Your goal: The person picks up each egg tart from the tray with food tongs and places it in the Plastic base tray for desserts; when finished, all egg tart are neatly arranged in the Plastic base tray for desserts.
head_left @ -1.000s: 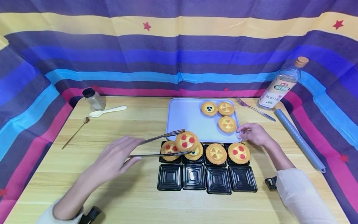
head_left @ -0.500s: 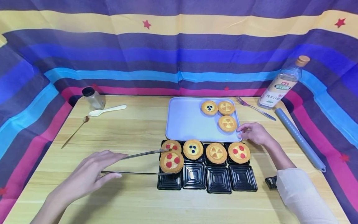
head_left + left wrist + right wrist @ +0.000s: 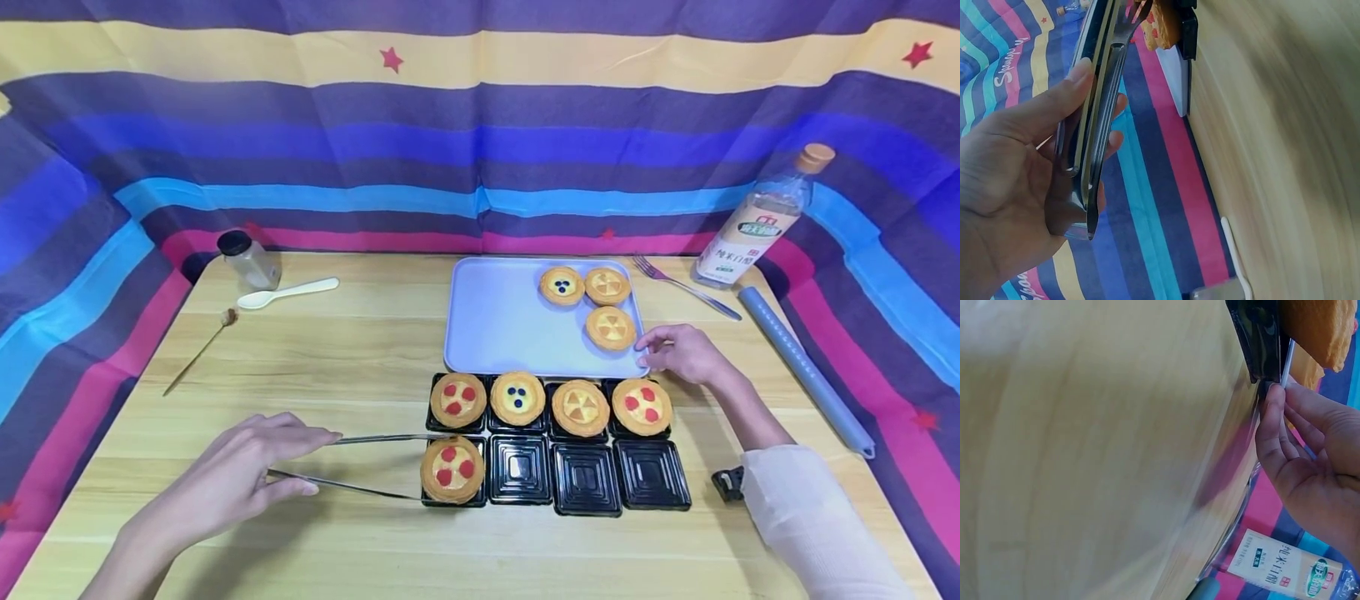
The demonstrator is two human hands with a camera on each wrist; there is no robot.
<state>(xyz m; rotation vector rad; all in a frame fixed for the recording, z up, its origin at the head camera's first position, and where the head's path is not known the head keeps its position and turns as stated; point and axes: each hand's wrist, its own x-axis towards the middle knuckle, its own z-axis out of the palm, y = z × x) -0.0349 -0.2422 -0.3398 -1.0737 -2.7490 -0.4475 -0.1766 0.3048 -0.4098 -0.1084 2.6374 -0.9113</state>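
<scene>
The left hand (image 3: 247, 471) grips a pair of metal tongs (image 3: 360, 462), fingers curled round the two arms, thumb along one arm in the wrist view. The tong tips stand on either side of a tart (image 3: 452, 469) with red dots, which sits in the front-left cup of the black tray (image 3: 652, 477), to the right of the hand. Whether the tips press the tart I cannot tell. The back row holds four more tarts. The right hand (image 3: 682, 354) rests at the near right corner of the pale tray (image 3: 495, 321), fingers lightly bent against its edge; three tarts lie on it
</scene>
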